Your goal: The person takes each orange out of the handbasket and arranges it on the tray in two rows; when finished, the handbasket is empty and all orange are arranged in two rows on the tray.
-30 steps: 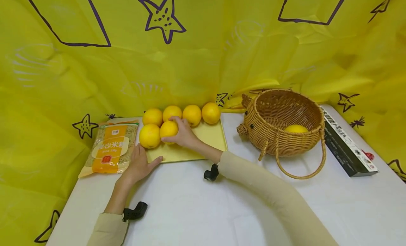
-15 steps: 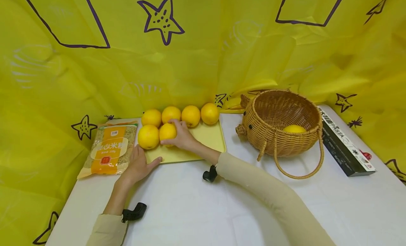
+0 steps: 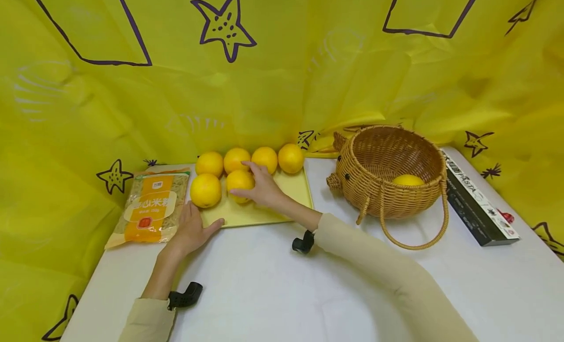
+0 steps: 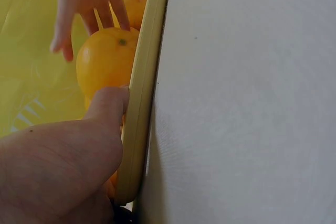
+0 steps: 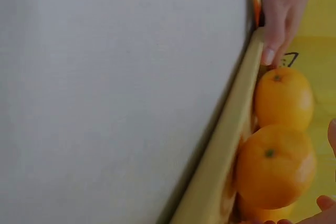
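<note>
A pale yellow tray (image 3: 286,197) bears several oranges, a back row along its far side and two in front. My right hand (image 3: 266,189) is spread at the right front orange (image 3: 240,186), thumb before it and fingers beyond. In the right wrist view, the fingertips (image 5: 326,203) stand off to the side of the near orange (image 5: 275,166). My left hand (image 3: 190,232) rests at the tray's front left corner with straight fingers along its side. Its thumb (image 4: 110,106) lies on the rim, close to the left front orange (image 3: 205,190).
Left of the tray lies a bag of noodles (image 3: 152,207). A wicker pig-shaped basket (image 3: 374,195) stands to the right, with a yellow fruit (image 3: 408,180) inside and its handle (image 3: 436,241) hanging forward. Beyond it is a black and white pasta box (image 3: 480,209). Yellow cloth (image 3: 273,97) hangs behind.
The right front orange has shifted slightly right, away from the left front one. My right hand has moved right and its fingers have spread from the orange. The left hand stays put.
</note>
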{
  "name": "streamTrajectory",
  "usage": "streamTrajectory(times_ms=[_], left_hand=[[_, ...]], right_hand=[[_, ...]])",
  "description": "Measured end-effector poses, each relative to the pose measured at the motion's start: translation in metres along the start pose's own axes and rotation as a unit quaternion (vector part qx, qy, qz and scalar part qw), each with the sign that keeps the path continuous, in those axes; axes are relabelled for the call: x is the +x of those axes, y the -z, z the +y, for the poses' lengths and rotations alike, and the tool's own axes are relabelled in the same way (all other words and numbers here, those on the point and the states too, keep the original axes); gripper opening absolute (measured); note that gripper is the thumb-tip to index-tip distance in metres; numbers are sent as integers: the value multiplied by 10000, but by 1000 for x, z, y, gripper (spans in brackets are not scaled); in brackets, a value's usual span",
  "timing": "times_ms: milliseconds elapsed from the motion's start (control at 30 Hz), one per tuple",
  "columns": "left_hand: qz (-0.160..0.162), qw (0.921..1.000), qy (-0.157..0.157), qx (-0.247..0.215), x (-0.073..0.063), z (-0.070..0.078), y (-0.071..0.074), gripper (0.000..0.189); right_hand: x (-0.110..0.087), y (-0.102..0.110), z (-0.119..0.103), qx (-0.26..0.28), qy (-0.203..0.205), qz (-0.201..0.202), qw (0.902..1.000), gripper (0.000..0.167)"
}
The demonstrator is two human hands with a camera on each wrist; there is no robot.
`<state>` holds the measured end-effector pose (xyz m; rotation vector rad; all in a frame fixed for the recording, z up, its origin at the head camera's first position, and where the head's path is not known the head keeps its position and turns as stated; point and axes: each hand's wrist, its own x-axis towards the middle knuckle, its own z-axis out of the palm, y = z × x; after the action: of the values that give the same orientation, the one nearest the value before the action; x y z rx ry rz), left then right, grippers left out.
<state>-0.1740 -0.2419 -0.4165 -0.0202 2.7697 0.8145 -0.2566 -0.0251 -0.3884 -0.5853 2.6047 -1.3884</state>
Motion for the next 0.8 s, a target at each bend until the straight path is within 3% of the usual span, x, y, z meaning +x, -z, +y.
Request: streamTrajectory(times_ms=[167,433,633,800], left_hand=[[92,9999,-57,29,0,-1,0,111],[51,10000,-69,-50,0,-2,-2,111],[41,10000,-61,-1,-1,1,-2,111],[27,10000,-25,16,-3,3,1,111]], right_hand=[[-29,21,6,197,216,-83,9995,79],[-117,69,10,664,263,-493,9962,73],[-161,112,9,759,568,-132,9954,67],[-174,139,14,805,642,112,9946,63]])
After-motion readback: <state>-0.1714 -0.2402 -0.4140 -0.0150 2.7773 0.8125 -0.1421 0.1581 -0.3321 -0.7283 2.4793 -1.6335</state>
